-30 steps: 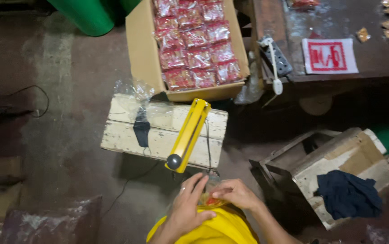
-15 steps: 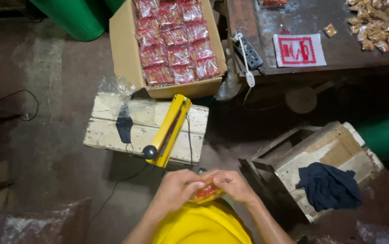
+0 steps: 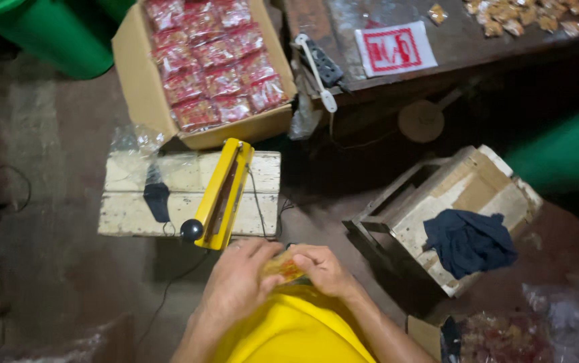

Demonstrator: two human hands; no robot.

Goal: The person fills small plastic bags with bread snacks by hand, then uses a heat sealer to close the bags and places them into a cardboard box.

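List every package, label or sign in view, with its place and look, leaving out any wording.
Small packet: held between left hand and right hand; clear, orange contents.
Cardboard box: top centre, open, brown.
Red packets: rows filling the box, shiny.
Sign: on the dark table, white rectangle, red print.

The single head camera looks steeply down from above, close over the hands (image 3: pixel 282 272), facing the floor (image 3: pixel 47 269) and the worktop (image 3: pixel 477 54) edge ahead.

Dim, stained concrete floor (image 3: pixel 47 255), dark wooden table (image 3: pixel 504 47), worn white wooden crates (image 3: pixel 128 208).
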